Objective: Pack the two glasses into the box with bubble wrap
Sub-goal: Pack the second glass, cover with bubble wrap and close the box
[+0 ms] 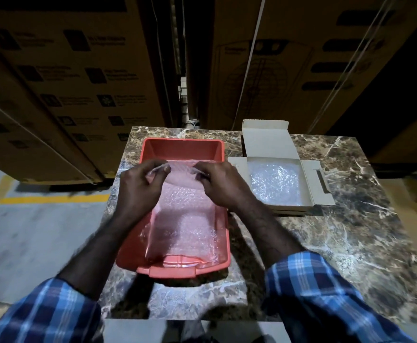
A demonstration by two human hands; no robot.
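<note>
A sheet of bubble wrap lies along the inside of a red plastic tray on the marble table. My left hand and my right hand each pinch the far end of the sheet, which is curled up into a roll above the tray. To the right sits an open cardboard box whose bottom is lined with more bubble wrap. I cannot make out any glass; one may be hidden in the rolled end.
The marble table has bare surface to the right and in front of the tray. Tall stacked cartons stand close behind the table. A concrete floor with a yellow line lies to the left.
</note>
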